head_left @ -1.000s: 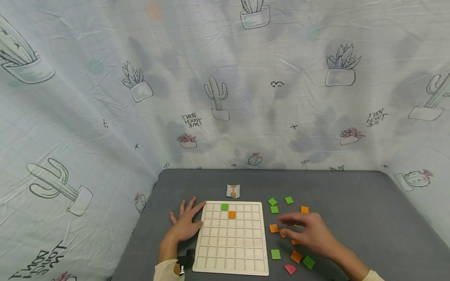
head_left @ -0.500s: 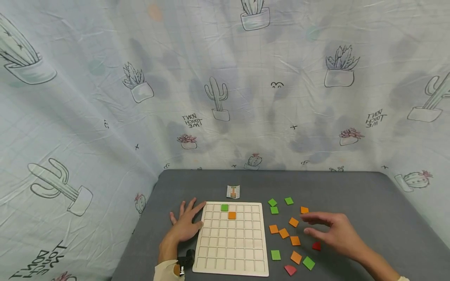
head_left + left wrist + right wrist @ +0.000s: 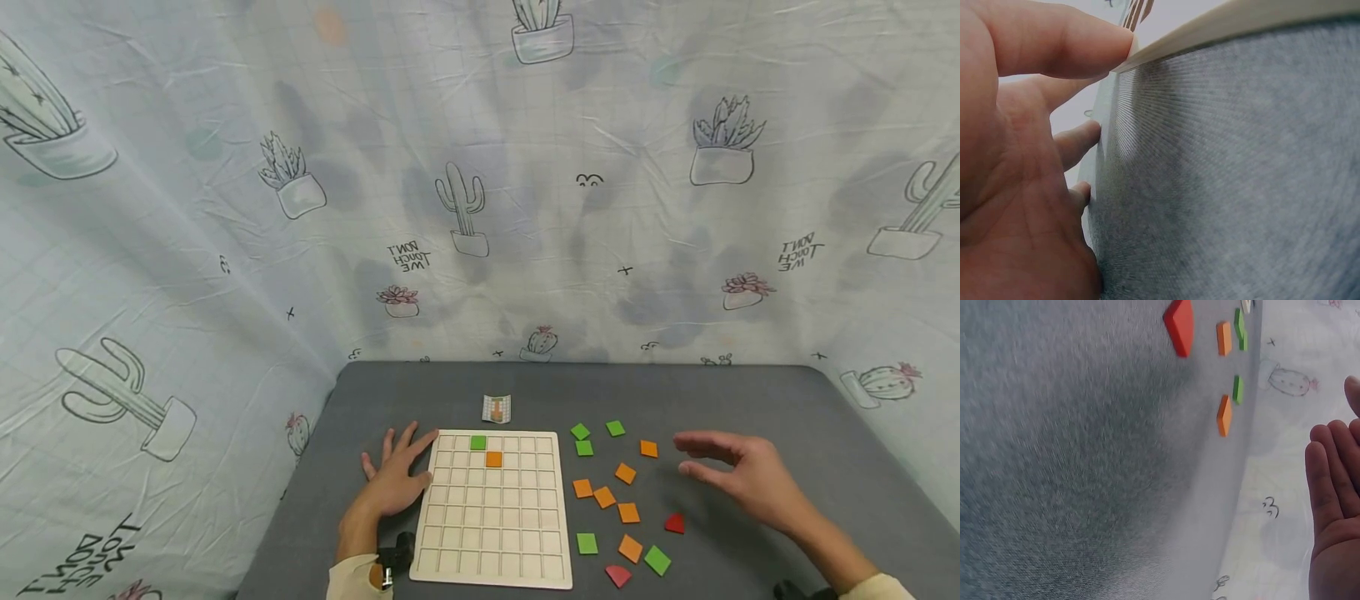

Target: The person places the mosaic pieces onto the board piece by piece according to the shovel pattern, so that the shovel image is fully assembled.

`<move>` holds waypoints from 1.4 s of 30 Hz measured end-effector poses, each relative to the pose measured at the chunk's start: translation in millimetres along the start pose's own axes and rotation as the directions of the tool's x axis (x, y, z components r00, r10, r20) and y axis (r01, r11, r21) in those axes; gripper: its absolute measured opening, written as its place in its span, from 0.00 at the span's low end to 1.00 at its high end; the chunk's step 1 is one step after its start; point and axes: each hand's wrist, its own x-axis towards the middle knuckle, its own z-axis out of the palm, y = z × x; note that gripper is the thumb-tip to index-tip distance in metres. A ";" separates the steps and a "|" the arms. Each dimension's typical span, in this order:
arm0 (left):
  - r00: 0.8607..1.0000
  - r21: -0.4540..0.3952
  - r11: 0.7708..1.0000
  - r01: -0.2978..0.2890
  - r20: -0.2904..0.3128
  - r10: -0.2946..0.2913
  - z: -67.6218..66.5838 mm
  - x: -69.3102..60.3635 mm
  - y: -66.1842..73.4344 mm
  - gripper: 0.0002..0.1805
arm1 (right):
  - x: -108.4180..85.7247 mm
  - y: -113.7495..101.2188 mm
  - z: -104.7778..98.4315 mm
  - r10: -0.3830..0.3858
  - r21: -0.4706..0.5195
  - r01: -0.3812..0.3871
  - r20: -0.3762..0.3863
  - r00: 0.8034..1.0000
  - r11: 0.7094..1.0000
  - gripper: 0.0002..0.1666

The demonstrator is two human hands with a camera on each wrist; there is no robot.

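A pale gridded board (image 3: pixel 491 581) lies on the grey table in the head view, with a green square tile (image 3: pixel 478 442) in its far row and an orange square tile (image 3: pixel 493 459) one row nearer. My left hand (image 3: pixel 393 485) rests at the board's left side, fingers spread; in the left wrist view the thumb (image 3: pixel 1066 47) touches the board's edge (image 3: pixel 1210 34). Right of the loose tiles, my right hand (image 3: pixel 750 473) hovers above the table, holding nothing. Its fingers (image 3: pixel 1322 481) are fairly straight in the right wrist view. The nearest loose piece is an orange tile (image 3: pixel 648 449).
Several green and orange tiles lie scattered right of the board, among them a green tile (image 3: pixel 587 543). Two red pieces, one a rounded wedge (image 3: pixel 618 576) and one pointed (image 3: pixel 675 523), lie nearby. A small printed pattern card (image 3: pixel 497 409) sits behind the board. Cactus-print cloth (image 3: pixel 600 208) hangs behind.
My right hand has moved right, away from above the loose tiles, uncovering orange tiles and the pointed red piece. My left hand and the board have stayed put.
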 end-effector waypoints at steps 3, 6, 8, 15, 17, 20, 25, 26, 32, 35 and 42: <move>1.000 -0.002 1.000 -0.002 0.005 0.002 0.1 0.8 -0.6 0.38 | 3.5 5.9 -0.9 0.010 0.001 -0.010 0.014 1.000 1.000 0.23; 1.000 -0.001 1.000 -0.004 0.007 0.004 0.6 1.5 -1.1 0.38 | 6.7 10.8 0.2 0.013 -0.006 -0.013 0.019 1.000 1.000 0.23; 1.000 -0.001 1.000 -0.008 0.004 0.008 1.0 1.7 -1.3 0.38 | 9.0 13.0 1.7 0.015 -0.017 -0.014 0.019 1.000 1.000 0.23; 1.000 0.005 1.000 -0.009 -0.001 0.009 2.7 2.2 -2.1 0.38 | 17.6 18.6 9.2 0.027 -0.011 -0.027 0.036 0.999 1.000 0.22; 1.000 0.007 1.000 -0.007 -0.003 0.007 2.8 2.0 -2.2 0.38 | 19.9 20.5 12.1 0.027 -0.004 -0.026 0.038 0.999 1.000 0.22; 1.000 0.007 1.000 -0.004 -0.006 0.005 2.8 1.4 -2.6 0.38 | 23.4 24.2 17.1 0.025 0.009 -0.026 0.047 0.999 1.000 0.22; 1.000 0.002 1.000 -0.002 -0.006 0.002 1.9 0.7 -2.5 0.38 | 28.0 32.3 25.4 0.020 0.029 -0.022 0.062 0.998 0.999 0.23; 1.000 -0.001 1.000 -0.004 -0.006 0.004 1.9 0.7 -2.5 0.38 | 28.5 33.7 26.7 0.021 0.034 -0.023 0.063 0.998 0.999 0.23; 1.000 0.005 1.000 -0.007 -0.005 0.007 0.5 0.3 -1.5 0.38 | 32.3 40.8 30.9 0.043 0.021 -0.045 0.099 0.994 0.999 0.23; 1.000 0.008 1.000 -0.007 -0.007 0.007 0.3 0.7 -1.6 0.38 | 34.4 42.6 32.6 0.065 0.015 -0.067 0.117 0.991 0.998 0.23; 1.000 0.007 1.000 0.002 0.003 -0.002 1.7 2.1 -3.1 0.38 | 36.7 44.5 39.9 0.098 0.021 -0.102 0.148 0.984 0.995 0.24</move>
